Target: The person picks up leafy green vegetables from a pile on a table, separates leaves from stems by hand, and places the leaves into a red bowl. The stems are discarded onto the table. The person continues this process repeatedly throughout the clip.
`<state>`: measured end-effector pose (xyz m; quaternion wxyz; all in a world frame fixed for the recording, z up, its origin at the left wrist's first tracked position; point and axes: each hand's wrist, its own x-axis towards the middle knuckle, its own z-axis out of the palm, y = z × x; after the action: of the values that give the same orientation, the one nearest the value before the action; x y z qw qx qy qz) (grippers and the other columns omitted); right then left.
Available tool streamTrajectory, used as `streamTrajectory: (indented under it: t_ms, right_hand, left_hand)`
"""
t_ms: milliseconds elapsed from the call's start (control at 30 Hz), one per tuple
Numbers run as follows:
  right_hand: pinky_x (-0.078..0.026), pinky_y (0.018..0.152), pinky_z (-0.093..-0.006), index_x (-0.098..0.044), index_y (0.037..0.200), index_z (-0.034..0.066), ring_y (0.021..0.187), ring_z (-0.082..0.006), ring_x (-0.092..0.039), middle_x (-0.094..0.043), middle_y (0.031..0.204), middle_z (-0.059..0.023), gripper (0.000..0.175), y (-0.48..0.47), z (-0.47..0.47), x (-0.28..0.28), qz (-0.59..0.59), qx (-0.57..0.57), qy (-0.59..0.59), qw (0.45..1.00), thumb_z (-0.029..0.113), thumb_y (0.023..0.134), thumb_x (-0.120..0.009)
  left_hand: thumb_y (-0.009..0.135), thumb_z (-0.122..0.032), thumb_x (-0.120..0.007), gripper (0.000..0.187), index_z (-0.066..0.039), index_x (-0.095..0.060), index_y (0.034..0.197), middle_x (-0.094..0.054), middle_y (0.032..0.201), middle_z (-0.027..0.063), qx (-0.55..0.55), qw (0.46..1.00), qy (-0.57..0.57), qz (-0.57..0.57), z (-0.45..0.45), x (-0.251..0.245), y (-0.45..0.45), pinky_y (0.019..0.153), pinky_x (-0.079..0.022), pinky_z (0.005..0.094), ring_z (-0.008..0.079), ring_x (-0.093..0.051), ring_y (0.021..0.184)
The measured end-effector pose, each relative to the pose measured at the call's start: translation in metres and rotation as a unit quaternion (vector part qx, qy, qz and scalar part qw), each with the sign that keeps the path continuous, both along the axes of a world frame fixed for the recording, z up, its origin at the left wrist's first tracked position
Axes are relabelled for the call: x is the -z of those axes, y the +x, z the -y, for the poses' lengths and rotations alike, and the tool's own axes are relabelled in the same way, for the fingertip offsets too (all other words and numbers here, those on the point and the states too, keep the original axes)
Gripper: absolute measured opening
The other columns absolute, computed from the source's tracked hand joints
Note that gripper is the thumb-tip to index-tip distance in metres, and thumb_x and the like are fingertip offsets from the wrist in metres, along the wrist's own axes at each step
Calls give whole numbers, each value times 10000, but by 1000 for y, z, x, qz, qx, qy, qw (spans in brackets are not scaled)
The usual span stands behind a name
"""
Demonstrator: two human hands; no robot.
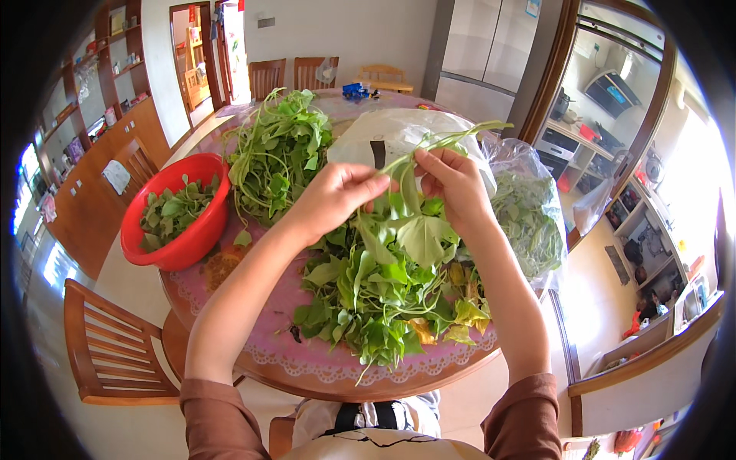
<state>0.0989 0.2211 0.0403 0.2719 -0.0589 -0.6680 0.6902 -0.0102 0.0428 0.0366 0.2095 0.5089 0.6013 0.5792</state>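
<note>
Between my two hands is a bunch of green leafy stems (409,178), held above the table. My left hand (348,192) pinches it with thumb and fingers on the left side. On the right, my right hand (451,181) grips the stems, whose cut ends stick out up and to the right. Broad leaves hang down from the bunch. Below lies a heap of leafy greens (374,287) with some yellowed leaves (468,313) at its right side. A second pile of long-stemmed greens (282,149) lies beyond my left hand.
A red plastic basin (195,247) holding loose leaves stands at the table's left. Behind my hands lies a white plastic bag (368,129); a clear bag of greens (526,224) sits at right. The round table (270,322) has a pink cover. A wooden chair (115,345) stands at left.
</note>
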Motion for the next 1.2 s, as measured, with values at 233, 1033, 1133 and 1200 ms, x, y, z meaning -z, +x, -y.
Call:
streamTrajectory:
  t_ms: [233, 1033, 1133, 1200]
  right_hand:
    - [-478, 606, -264, -635, 917, 3, 692, -134, -609, -649, 824, -57, 166, 13, -2, 14, 62, -62, -177, 980, 167, 910, -616]
    - [-358, 464, -218, -606, 944, 5, 553, -96, -471, -582, 708, -19, 206, 1, 36, 34, -119, -176, -300, 930, 201, 960, -544]
    - [-355, 473, -229, -610, 1070, -21, 561, -95, -461, -606, 782, -42, 303, -7, 45, 34, -91, -110, -250, 958, 254, 957, -550]
    - [-393, 553, -212, -614, 1111, -39, 625, -77, -494, -647, 873, -56, 405, -7, 45, 30, -101, -26, -46, 994, 326, 937, -583]
  left_hand:
    - [952, -296, -576, 340, 6, -710, 873, -559, 636, -20, -101, 994, 30, -15, -2, 24, -6, 593, -391, 222, 61, -490, 615]
    - [891, -132, -671, 240, 25, -654, 1072, -670, 1009, 67, 34, 997, 56, -37, 25, 27, 37, 799, -483, 258, 112, -617, 916]
    - [858, -122, -710, 148, 11, -693, 919, -691, 815, 42, -11, 996, 83, 37, 13, 31, 34, 689, -493, 229, 73, -621, 740]
    - [869, -70, -688, 94, 13, -694, 912, -688, 810, 42, -56, 986, 127, 89, 12, 34, 24, 682, -504, 218, 80, -635, 751]
